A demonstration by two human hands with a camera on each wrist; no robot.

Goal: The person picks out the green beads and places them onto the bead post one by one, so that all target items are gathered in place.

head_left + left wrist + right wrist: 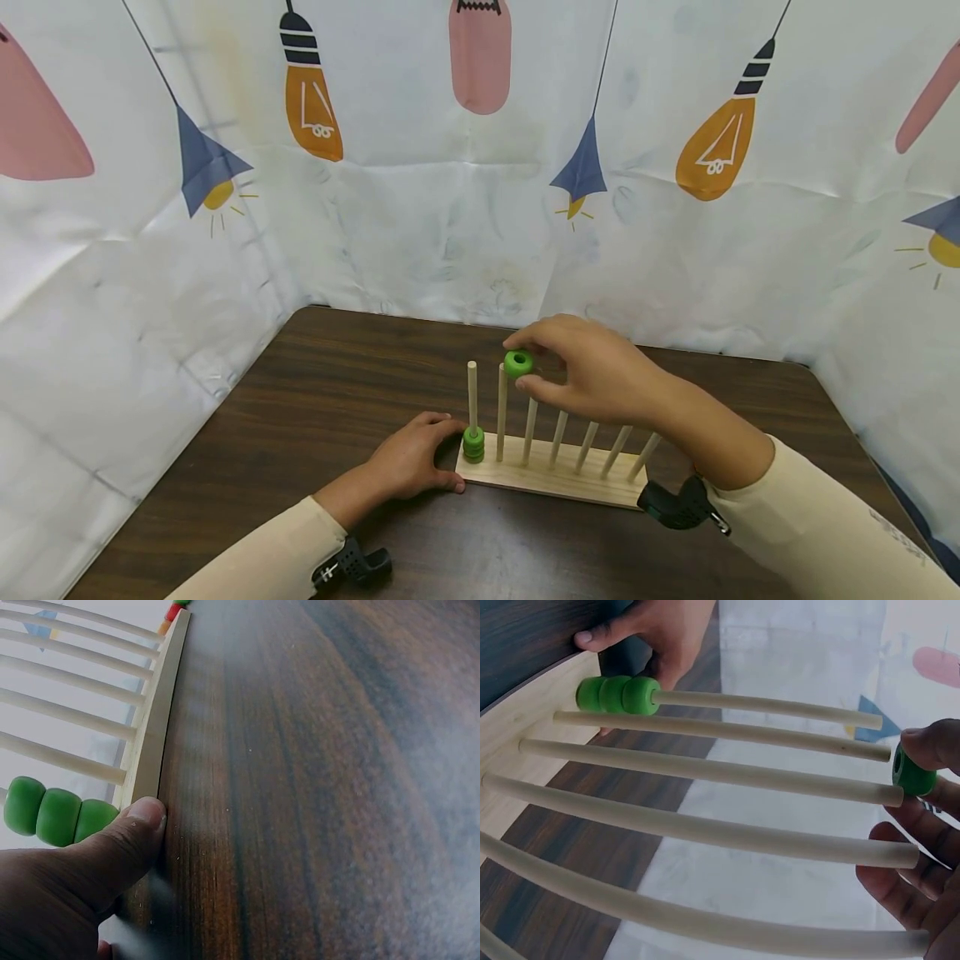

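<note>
A light wooden peg stand [551, 471] with several upright pegs lies across the table. Three green beads [473, 446] are stacked at the foot of its leftmost peg. My left hand [408, 458] grips the left end of the base, with the thumb [139, 821] along the front edge and fingers round the back. Up at the peg tops, my right hand [592, 367] pinches another green bead [913, 771] between thumb and fingers. That bead is off the pegs, close to the tip of the second peg from the left, its hole showing. The other pegs carry no beads.
The dark wooden table [315, 383] meets a white printed cloth [397, 233] behind and at the sides. Small red, green and orange pieces [174, 612] show past the far end of the stand in the left wrist view.
</note>
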